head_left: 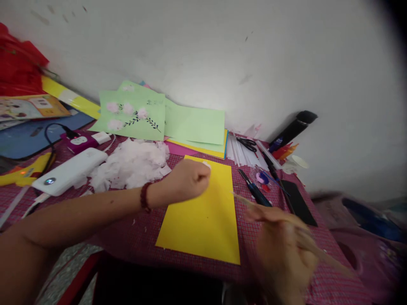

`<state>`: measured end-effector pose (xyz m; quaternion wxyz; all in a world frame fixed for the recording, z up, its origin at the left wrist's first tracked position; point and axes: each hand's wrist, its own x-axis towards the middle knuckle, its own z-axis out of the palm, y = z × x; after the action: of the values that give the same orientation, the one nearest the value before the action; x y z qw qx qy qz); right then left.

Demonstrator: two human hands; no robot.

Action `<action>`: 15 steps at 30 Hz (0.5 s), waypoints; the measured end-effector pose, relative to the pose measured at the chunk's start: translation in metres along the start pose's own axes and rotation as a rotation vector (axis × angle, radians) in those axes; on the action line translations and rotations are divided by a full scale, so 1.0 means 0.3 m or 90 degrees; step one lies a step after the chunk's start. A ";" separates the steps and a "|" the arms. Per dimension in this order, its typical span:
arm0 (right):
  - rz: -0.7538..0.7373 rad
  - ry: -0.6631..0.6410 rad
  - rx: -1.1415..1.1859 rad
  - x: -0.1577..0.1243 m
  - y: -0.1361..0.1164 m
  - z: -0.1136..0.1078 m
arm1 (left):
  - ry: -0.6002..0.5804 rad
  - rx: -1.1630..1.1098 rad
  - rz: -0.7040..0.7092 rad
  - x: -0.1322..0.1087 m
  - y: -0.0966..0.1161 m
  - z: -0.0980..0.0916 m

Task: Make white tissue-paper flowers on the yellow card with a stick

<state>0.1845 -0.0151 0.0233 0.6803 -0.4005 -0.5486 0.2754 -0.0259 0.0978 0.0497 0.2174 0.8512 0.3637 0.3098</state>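
Red bag (20, 63) (contents hidden) at left; right hand (282, 250) holds stick (330, 256).

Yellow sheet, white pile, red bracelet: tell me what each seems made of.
Yellow sheet: matte paper or card, flat with straight edges.
White pile: likely tissue, dull, in thin crumpled scraps.
Red bracelet: beads, perhaps wood or plastic; too small to judge finish.

Nothing legible; small marks (155, 102) on green card (132, 115) too faint to read

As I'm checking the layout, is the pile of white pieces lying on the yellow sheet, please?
No, the white pile lies on the checked cloth, left of the yellow sheet.
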 end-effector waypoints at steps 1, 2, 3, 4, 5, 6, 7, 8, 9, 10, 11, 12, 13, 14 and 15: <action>-0.026 0.042 0.020 0.005 -0.007 -0.019 | 0.013 -0.004 -0.033 -0.001 -0.025 -0.009; -0.042 0.074 0.037 0.011 -0.010 -0.038 | 0.022 -0.022 -0.075 -0.002 -0.047 -0.015; -0.044 0.092 0.049 0.015 -0.010 -0.056 | 0.022 -0.055 -0.122 -0.003 -0.064 -0.018; -0.026 0.089 0.058 0.018 -0.006 -0.070 | 0.016 -0.099 -0.168 -0.002 -0.073 -0.017; -0.007 0.085 0.062 0.019 0.000 -0.080 | 0.002 -0.150 -0.206 0.001 -0.073 -0.011; 0.008 0.082 0.067 0.019 0.008 -0.085 | -0.017 -0.203 -0.233 0.005 -0.065 -0.001; 0.020 0.076 0.073 0.018 0.016 -0.086 | -0.041 -0.250 -0.244 0.011 -0.048 0.012; 0.027 0.070 0.077 0.016 0.024 -0.083 | -0.067 -0.284 -0.240 0.018 -0.024 0.025; 0.032 0.062 0.079 0.014 0.031 -0.079 | -0.094 -0.303 -0.226 0.026 0.003 0.039; 0.038 0.054 0.082 0.011 0.036 -0.073 | -0.119 -0.306 -0.205 0.036 0.031 0.051; 0.044 0.044 0.081 0.009 0.040 -0.069 | -0.140 -0.298 -0.180 0.045 0.059 0.063; 0.045 0.033 0.079 0.006 0.042 -0.066 | -0.155 -0.282 -0.154 0.055 0.083 0.073; 0.042 0.023 0.073 0.004 0.044 -0.064 | -0.168 -0.262 -0.130 0.064 0.103 0.081; 0.040 0.012 0.064 0.001 0.045 -0.065 | -0.177 -0.241 -0.108 0.072 0.118 0.089; 0.038 0.004 0.053 -0.001 0.045 -0.067 | -0.182 -0.224 -0.088 0.079 0.129 0.096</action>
<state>0.2047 -0.0131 0.0102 0.6895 -0.3888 -0.5223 0.3172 0.0254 0.0867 0.0609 0.4323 0.8084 0.3271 0.2292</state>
